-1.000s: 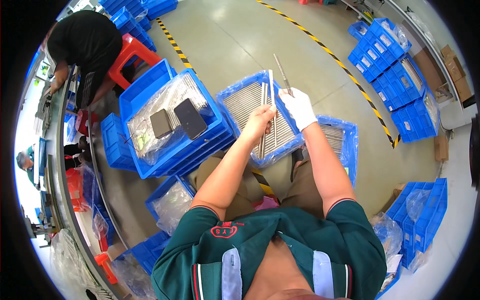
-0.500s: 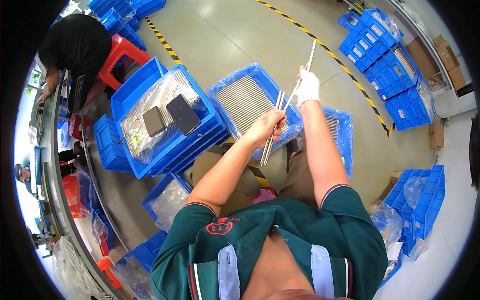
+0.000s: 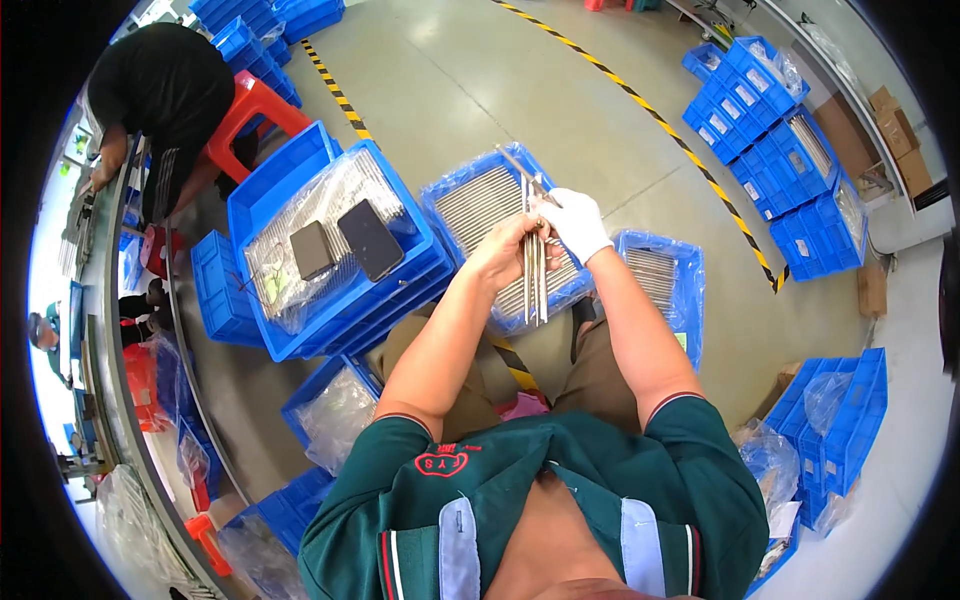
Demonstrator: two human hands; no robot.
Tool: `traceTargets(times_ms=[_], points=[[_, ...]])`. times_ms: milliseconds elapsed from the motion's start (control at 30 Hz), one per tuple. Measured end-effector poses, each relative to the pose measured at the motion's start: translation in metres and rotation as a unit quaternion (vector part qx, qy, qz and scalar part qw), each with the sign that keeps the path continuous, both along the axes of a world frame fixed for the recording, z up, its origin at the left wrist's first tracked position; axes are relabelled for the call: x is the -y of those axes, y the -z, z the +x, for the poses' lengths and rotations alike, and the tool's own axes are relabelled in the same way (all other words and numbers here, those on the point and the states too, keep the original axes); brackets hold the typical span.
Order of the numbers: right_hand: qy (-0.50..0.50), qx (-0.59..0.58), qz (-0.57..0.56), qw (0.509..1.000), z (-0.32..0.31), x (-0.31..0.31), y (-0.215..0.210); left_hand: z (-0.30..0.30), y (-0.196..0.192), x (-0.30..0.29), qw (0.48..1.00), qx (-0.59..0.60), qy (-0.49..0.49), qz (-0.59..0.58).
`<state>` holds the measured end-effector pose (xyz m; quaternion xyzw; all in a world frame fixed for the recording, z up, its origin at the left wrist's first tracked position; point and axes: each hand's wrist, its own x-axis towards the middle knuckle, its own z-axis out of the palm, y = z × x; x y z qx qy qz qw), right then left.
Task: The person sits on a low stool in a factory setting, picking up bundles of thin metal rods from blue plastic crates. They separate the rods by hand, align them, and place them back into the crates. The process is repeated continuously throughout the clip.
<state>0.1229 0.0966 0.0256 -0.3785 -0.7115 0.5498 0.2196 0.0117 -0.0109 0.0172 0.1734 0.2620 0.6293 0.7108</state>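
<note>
Several thin metal rods (image 3: 536, 285) stand upright in a bundle over a rod-filled bin. My bare left hand (image 3: 503, 250) is closed round them near their middle. Close against it on the right, my right hand (image 3: 577, 222) wears a white glove and grips a single metal rod (image 3: 517, 166), which slants up to the left across the tops of the others. The gloved fingertips are partly hidden behind the rods. Beneath my hands is a blue bin (image 3: 432, 192) lined with clear plastic, rows of similar rods lying in it. Another lined blue bin (image 3: 694, 300) with rods sits to its right.
To the left, stacked blue crates (image 3: 345, 335) carry plastic-covered rods, a dark phone (image 3: 370, 240) and a small dark box (image 3: 311, 249). A person in black (image 3: 165, 85) bends over a bench beside a red stool (image 3: 250, 120). More blue crates (image 3: 790, 150) stand at right.
My right hand has come down and left to beside my left hand. Its rod, formerly pointing up to the right, now slants up to the left. The left-hand bundle is more upright.
</note>
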Motion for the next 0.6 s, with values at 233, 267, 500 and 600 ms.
traceTargets(times_ms=[233, 267, 500, 600], points=[[-0.013, 0.013, 0.078, 0.997, -0.006, -0.010, 0.021, -0.008, 0.004, -0.003, 0.998, 0.016, -0.056, -0.032], [0.001, -0.015, 0.007, 1.000, -0.001, -0.014, 0.026, -0.011, 0.004, -0.004, 0.996, -0.005, -0.084, -0.037], [-0.028, -0.115, -0.286, 0.951, 0.020, 0.023, -0.032, -0.047, -0.007, -0.005, 0.961, -0.076, -0.266, -0.029], [-0.051, -0.153, -0.238, 0.958, 0.020, 0.034, -0.027, -0.062, -0.012, -0.003, 0.946, -0.051, -0.319, -0.027]])
